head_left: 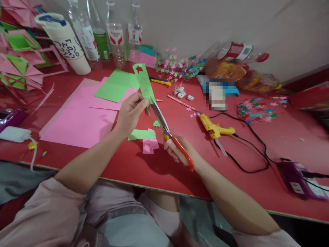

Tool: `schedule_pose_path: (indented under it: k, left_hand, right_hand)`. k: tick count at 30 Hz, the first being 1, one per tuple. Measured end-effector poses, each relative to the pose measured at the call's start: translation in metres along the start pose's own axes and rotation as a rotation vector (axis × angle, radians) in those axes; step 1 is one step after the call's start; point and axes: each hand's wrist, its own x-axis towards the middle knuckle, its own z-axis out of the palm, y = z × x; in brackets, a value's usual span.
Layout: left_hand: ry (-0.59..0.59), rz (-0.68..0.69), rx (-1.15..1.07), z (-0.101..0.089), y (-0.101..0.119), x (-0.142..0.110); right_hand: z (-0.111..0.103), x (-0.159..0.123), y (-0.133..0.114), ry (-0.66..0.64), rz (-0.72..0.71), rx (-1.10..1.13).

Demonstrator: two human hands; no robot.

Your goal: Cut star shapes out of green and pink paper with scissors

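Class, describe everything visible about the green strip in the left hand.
The green strip looks like paper, long and narrow, with a star-shaped cutout near its far end and two star outlines drawn below that. It slants, held up over the red table, its near end pinched between thumb and fingers of the left hand. The scissors' tips meet its edge beside the thumb.

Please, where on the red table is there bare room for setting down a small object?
Widest: the table right of the black cord, between the star pile and the purple device, with one tiny green scrap. Smaller: along the front, below the paper scraps, left of the right hand. Crowded: the back, with bottles, and the left, with pink sheets.
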Motion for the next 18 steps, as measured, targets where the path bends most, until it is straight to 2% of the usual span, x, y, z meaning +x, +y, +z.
schedule_pose_path:
  k: [18]
  left_hand:
    - [0.025, -0.004, -0.014, 0.0004, -0.003, 0.0008]
  right_hand:
    - [0.0004, -0.0035, -0.0049, 0.024, -0.02, -0.016]
